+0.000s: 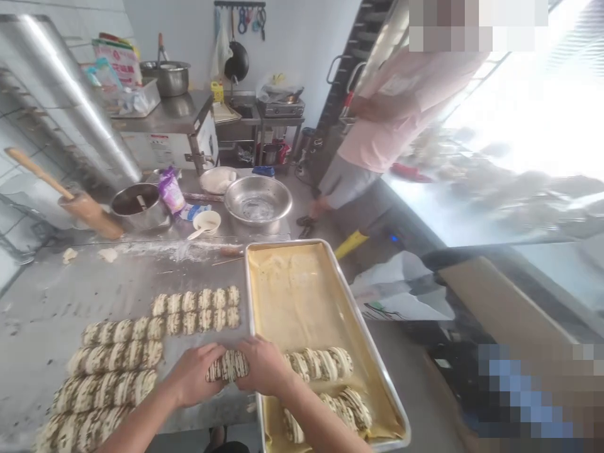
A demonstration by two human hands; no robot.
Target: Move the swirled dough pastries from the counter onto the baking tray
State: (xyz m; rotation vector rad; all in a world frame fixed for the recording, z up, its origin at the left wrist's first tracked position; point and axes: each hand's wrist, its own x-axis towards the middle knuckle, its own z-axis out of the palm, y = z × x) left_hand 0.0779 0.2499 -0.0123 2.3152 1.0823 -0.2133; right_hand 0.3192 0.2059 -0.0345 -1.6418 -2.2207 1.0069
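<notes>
Between my two hands is a layered dough roll [229, 366], pale with dark green streaks. My left hand [197, 375] grips its left end, and my right hand [265, 366] closes on its right end beside the tray rim. The fingertips are partly hidden behind the dough. Two similar dough rows [325, 365] lie in the near part of a metal baking tray [365, 330] lined with yellowish paper; my right forearm crosses over them. More streaked dough pieces [113, 355] stand in several rows on the steel table [33, 314] to the left.
Beyond the tray stand a steel bowl [258, 200], a small white bowl [206, 221], a pot [141, 206] and a purple packet [172, 190]. A large rolling pin [92, 215] lies at far left. A person in pink [372, 138] stands at the right back.
</notes>
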